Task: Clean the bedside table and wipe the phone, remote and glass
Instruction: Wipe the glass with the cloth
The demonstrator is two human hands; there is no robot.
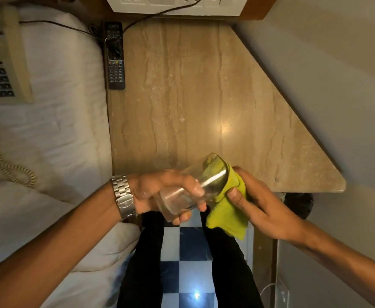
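Over the near edge of the surface (182,85), just above my legs and the checked floor (182,252), I have the glass (188,190) in the air, tipped on its side with the mouth pointing away to the right. My left hand (159,192) is wrapped around its base end, fingers (198,191) curled tight on the wall, so the open end stays free for the cloth (226,216). My right hand (257,205) pinches that yellow cloth, thumb pressing it against the rim while a wad of it is pushed inside the mouth; the loose tail hangs below. I judge this to be the glass-wiping step, done off the surface so I can turn the glass against the cloth without scraping the stone. The grip matters: the glass is smooth, and a loose hold over a hard floor could cost me it.

Farther out, the surface lies bare across its middle, with a light glaring off it. At its far left corner the remote (115,56) lies along the left edge, a black cord (155,15) running across it. The phone (0,61) is off the surface, resting on the white bed (55,107) to the left, its coiled cord trailing toward me, probably set aside to clear the top.
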